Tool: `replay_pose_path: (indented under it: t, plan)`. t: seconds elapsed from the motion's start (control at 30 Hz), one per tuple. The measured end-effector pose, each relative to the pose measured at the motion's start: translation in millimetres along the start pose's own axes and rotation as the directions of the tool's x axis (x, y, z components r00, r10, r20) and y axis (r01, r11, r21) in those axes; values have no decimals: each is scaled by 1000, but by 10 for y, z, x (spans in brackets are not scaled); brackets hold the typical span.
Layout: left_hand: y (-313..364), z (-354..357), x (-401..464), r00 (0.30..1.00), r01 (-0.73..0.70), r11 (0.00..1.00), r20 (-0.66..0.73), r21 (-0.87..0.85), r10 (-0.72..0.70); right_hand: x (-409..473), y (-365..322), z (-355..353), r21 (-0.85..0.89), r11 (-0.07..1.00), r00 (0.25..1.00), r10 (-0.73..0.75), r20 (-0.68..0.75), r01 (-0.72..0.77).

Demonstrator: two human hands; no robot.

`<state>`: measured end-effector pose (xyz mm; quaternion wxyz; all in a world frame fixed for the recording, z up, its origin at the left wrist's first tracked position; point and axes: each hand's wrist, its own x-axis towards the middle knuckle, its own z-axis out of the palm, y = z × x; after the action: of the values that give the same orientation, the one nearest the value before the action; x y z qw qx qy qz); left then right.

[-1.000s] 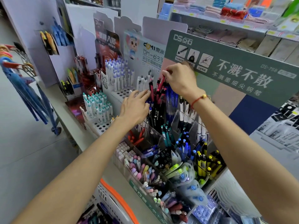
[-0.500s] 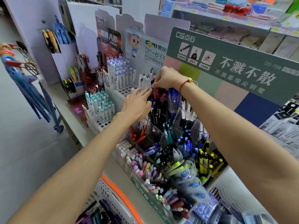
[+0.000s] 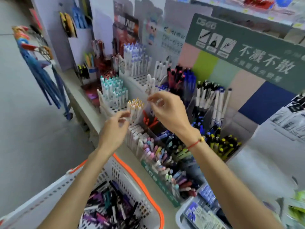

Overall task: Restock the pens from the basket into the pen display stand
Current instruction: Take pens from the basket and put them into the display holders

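Crowded shop table: the pen display stand (image 3: pixel 189 103) just beyond both hands' loosely curled fingers (image 3: pixel 156 100), seemingly empty through blur; the basket (image 3: pixel 143 184) below holds many pens (image 3: pixel 112 204)

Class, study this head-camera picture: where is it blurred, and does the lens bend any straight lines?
Head view: motion blur smears both the left hand and right hand; the green sign lettering is soft; pens in the basket streak; the wide lens tilts and bows shelf edges near the frame borders.
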<state>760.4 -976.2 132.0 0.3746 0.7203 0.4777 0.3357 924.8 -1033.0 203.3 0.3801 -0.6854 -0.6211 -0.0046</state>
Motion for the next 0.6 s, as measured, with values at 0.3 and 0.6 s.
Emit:
replay_pose_path:
  t: [0.3,0.6]
  plan:
    - [-1374,-395,-1371,935,336,931,66,146,-348,-1360,-181,1126,-109,990,749,6,662,88]
    - [-2497,-391,-2604,702,662,693,88,287,-707,-2422,-22,2248,-199,970,355,137,925,142]
